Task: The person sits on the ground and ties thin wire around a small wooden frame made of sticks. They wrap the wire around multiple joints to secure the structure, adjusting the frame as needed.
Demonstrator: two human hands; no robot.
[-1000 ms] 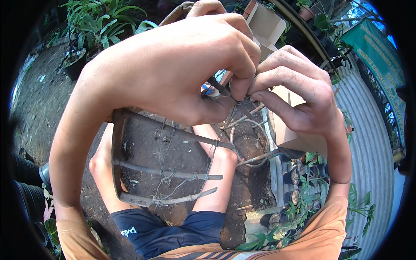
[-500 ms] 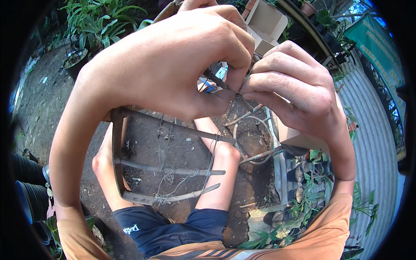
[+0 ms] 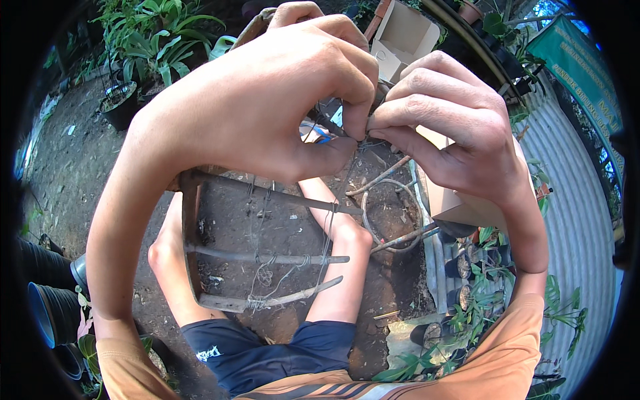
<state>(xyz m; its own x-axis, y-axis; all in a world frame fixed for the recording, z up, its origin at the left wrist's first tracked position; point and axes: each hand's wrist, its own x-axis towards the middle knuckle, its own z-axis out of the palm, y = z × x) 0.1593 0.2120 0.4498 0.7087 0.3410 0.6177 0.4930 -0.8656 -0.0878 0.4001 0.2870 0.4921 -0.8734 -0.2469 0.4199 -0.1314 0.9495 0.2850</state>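
A frame of dark sticks point(image 3: 189, 233) hangs in front of me above my legs, its crossbars bound with thin grey wire point(image 3: 265, 259). My left hand point(image 3: 267, 107) reaches over the frame's upper part, thumb and forefinger pinched close to a wire at a dark stick point(image 3: 328, 121). Fingertip to fingertip with it, my right hand point(image 3: 453, 123) pinches the same spot, other fingers curled. The wire between the fingertips is very thin and mostly covered. Loose wire strands run down from there past the lower crossbars.
A ring-shaped piece of bent sticks point(image 3: 421, 212) lies on the soil beyond my knee. An open cardboard box point(image 3: 413, 33) stands at the far side. Black plant pots point(image 3: 50, 310) sit at left, leafy plants point(image 3: 467, 300) and a corrugated sheet point(image 3: 577, 233) at right.
Both hands have shifted slightly up and left at their fingertips, still close together. The lower frame has swung a little to the right.
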